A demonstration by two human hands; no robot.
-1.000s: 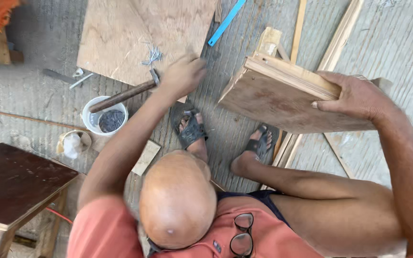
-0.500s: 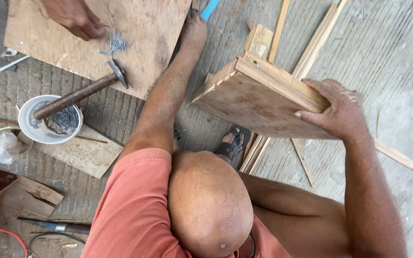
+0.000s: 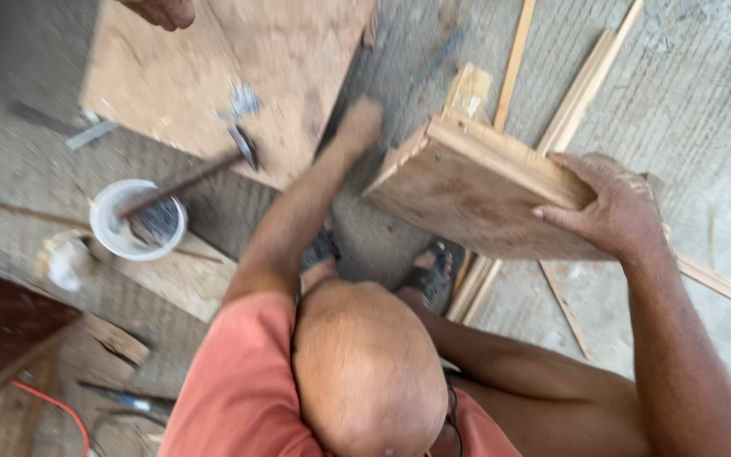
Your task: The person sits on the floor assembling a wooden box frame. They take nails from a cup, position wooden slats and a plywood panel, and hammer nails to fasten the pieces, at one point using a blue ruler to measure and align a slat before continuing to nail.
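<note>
A concrete floor fills the view from above, blurred by motion. A person in a salmon shirt crouches low in the middle, bald head toward the camera, one arm stretched up toward the panel. A plywood sheet lies flat at upper left. A wooden panel with a framed edge tilts up off the floor at centre right; the right hand is clamped over its right edge, fingers curled across the face. The left hand shows only at the top edge, above the sheet; whether it grips anything cannot be told. A hammer rests with its handle in a white bowl and its head on the sheet, beside a small pile of nails. Thin wood strips lie behind the panel.
</note>
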